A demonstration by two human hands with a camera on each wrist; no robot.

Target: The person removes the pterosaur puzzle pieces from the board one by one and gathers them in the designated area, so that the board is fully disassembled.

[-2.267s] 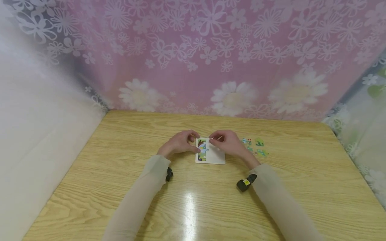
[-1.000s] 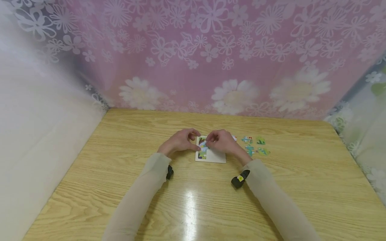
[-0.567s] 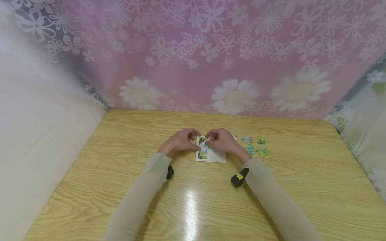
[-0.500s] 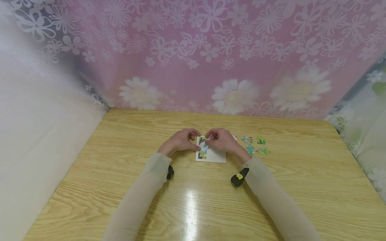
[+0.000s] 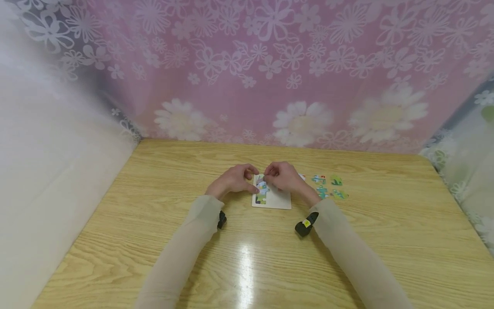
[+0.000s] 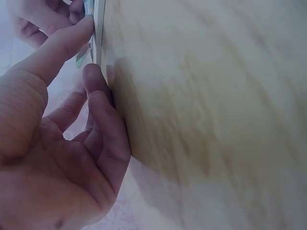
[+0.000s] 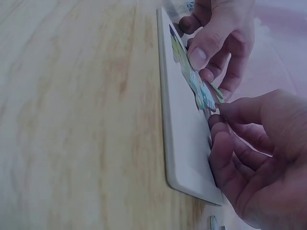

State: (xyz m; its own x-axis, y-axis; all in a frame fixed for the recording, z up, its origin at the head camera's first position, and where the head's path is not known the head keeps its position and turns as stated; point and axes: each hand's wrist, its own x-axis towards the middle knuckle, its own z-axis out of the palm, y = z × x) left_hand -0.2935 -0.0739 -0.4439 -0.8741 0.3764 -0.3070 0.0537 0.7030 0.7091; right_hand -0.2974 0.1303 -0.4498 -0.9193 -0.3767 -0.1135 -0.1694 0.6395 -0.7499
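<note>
- L hand (image 5: 236, 179) held the board (image 5: 278, 200) by its L side: thumb on the face, other fingers curled at the edge, so a narrow grip.
- R hand (image 5: 284, 177) had thumb + fingertips closed narrowly on a tilted pc (image 7: 218, 90) at the far end of the printed column (image 5: 261, 198); fingers hid most of its outline.
- Board lay flat on the table (image 5: 170, 176), btwn both hands; column ran along its L side, rest of the visible face bare white.
- Risk, my read: tilted pc prob. could've jammed or ridden up on its neighbour if a tab met the wrong slot or it was pressed at a slant.
- Also poss.: lifting one pc might've popped the next one out, since they sat tight together; a weak L hold could've let the board skid.
- Edges: raised rim at far L left little slack there, w/ both hands' fingertips crowded nr that corner.
- Room: bare face to the R of the column gave sliding space; R wrist was nr the loose pcs (image 5: 322, 192), so a wide swing R could've knocked them.
- Table's far edge + pink curtain (image 5: 231, 103) stood well apart from the board.
</note>
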